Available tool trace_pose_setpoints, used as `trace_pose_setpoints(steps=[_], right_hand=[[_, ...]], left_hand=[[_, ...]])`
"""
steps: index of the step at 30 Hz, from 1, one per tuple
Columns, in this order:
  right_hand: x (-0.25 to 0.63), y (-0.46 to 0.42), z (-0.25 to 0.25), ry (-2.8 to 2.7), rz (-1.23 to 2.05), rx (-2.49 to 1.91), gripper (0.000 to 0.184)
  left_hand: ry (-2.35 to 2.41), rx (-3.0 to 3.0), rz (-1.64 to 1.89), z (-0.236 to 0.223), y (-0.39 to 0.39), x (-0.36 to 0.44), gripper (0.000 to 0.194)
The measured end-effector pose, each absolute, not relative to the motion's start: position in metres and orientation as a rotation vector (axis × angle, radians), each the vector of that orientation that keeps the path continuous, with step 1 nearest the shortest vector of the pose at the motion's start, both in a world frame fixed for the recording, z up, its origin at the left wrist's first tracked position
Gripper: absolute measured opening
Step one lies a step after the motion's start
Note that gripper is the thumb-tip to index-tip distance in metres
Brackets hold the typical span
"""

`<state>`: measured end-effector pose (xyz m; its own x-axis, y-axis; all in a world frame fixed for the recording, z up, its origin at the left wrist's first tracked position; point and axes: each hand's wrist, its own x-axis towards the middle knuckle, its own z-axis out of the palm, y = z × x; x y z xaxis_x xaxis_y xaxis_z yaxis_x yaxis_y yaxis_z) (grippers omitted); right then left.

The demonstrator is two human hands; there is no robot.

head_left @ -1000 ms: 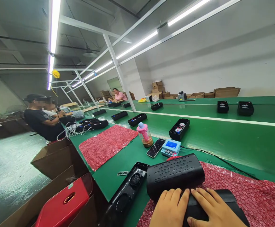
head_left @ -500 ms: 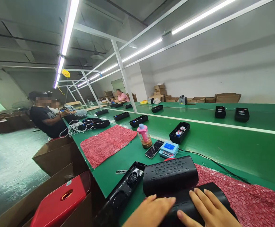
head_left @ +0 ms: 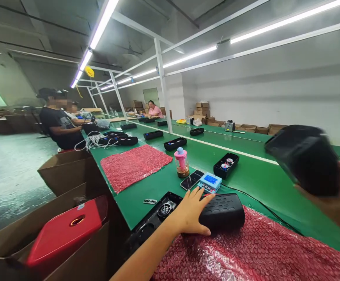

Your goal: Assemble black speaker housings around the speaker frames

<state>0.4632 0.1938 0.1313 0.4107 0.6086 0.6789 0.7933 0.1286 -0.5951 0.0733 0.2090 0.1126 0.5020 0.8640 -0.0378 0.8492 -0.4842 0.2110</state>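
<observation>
My left hand (head_left: 190,212) grips the left end of a black perforated speaker shell (head_left: 224,212) that lies on red bubble wrap (head_left: 246,253) at the near edge of the green bench (head_left: 260,175). My right hand (head_left: 338,201), blurred at the right edge, holds a second black speaker shell (head_left: 304,158) lifted well above the bench. An open black speaker half (head_left: 155,216) with a round driver lies just left of my left hand.
A blue tester (head_left: 211,182), a phone (head_left: 192,179), a pink bottle (head_left: 181,162) and an open black housing (head_left: 226,165) sit behind. Another red bubble sheet (head_left: 135,164) lies left. A red case (head_left: 67,232) rests in a cardboard box. People work further along the bench.
My right hand has lifted the near black shell off the bubble wrap, up and to the right. My left hand moved from that shell onto the end of the perforated one.
</observation>
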Motion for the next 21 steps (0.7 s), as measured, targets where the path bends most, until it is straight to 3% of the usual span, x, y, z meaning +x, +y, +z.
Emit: trace_pose_setpoints(steps=[7, 14, 21], right_hand=[[0.541, 0.266, 0.118, -1.456, -0.631, -2.221, 0.079], [0.581, 0.301, 0.064, -1.174, -0.511, -2.310, 0.041], [0.542, 0.321, 0.025, -0.902, -0.182, -2.233, 0.049]], left_hand=[[1.489, 2.542, -0.127, 0.101, 0.232, 0.082, 0.129], [1.566, 2.569, -0.105, 0.097, 0.224, 0.083, 0.126], [1.657, 2.523, -0.058, 0.090, 0.218, 0.083, 0.121]])
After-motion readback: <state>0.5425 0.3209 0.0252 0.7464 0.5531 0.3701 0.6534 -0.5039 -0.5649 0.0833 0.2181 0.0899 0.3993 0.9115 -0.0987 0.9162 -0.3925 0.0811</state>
